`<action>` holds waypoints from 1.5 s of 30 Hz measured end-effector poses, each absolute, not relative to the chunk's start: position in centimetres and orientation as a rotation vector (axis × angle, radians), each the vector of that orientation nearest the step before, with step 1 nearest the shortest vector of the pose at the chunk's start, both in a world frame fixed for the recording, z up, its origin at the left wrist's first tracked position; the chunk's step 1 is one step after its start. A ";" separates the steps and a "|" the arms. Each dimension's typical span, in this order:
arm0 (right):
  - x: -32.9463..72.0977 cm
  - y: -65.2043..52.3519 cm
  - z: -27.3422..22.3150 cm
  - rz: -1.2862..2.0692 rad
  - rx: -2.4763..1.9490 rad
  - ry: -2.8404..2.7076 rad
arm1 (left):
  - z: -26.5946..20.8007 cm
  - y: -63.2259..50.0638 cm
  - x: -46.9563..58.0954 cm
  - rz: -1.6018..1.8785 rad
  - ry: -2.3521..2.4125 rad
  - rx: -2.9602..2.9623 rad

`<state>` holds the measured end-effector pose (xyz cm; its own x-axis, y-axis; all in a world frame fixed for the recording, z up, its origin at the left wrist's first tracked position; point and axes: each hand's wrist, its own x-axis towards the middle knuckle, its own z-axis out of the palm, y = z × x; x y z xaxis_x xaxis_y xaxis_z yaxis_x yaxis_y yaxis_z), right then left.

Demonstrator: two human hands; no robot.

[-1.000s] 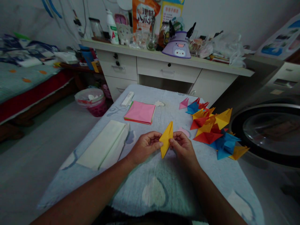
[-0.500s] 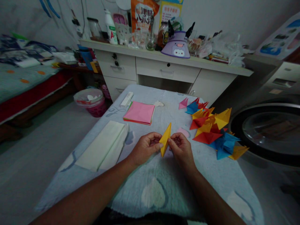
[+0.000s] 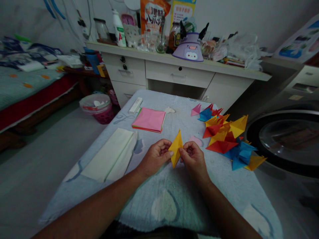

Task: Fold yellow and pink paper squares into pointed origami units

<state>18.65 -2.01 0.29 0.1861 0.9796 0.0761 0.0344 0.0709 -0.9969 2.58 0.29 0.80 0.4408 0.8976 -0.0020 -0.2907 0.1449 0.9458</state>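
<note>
A folded yellow origami paper [image 3: 176,148], shaped like a narrow diamond, is held upright above the cloth-covered table. My left hand [image 3: 156,156] pinches its left corner between thumb and fingers. On the opposite edge, the thumb and fingers of my right hand [image 3: 193,159] are closed on the paper too. Beyond my left hand lies a stack of square paper [image 3: 149,119] with a pink sheet on top. To the right of my right hand sits a pile of folded paper cranes [image 3: 224,136] in red, yellow, blue and pink.
A pale folded sheet or bag [image 3: 109,154] lies on the table's left side, with a small white box [image 3: 136,105] farther back. Behind the table stands a white drawer desk [image 3: 179,71]. A pink bin [image 3: 98,108] is on the floor at left, a washing machine [image 3: 286,139] at right.
The yellow paper has turned between my fingers, so its face looks wider now. Both hands keep hold of it at nearly the same spot.
</note>
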 end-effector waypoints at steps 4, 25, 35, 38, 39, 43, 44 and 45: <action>18.4 -2.0 0.5 0.975 -1.274 -1.176 | 0.6 0.3 2.7 0.996 0.703 1.093; 17.7 -2.7 1.2 0.747 -1.395 -1.398 | 0.4 0.0 3.0 1.032 0.936 1.343; 18.0 -2.7 1.0 0.743 -1.412 -1.354 | 1.1 0.0 2.5 0.943 0.719 1.134; 18.0 -2.7 0.9 0.810 -1.375 -1.313 | 1.1 0.1 2.4 0.935 0.703 1.124; 18.1 -2.7 0.8 0.834 -1.364 -1.297 | 1.2 0.1 2.4 0.933 0.699 1.119; 18.3 -2.6 0.5 0.878 -1.340 -1.257 | 1.5 0.0 2.3 0.931 0.693 1.088; 18.3 -2.6 0.5 0.879 -1.339 -1.255 | 1.5 0.1 2.4 0.931 0.693 1.082; 18.4 -2.6 0.5 0.881 -1.339 -1.253 | 1.5 0.1 2.4 0.931 0.693 1.079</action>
<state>18.39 -2.63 0.48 0.1798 0.9739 0.1388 0.1993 0.1021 -0.9746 2.40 0.07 1.51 0.4561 0.8893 -0.0319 -0.2852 0.1800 0.9414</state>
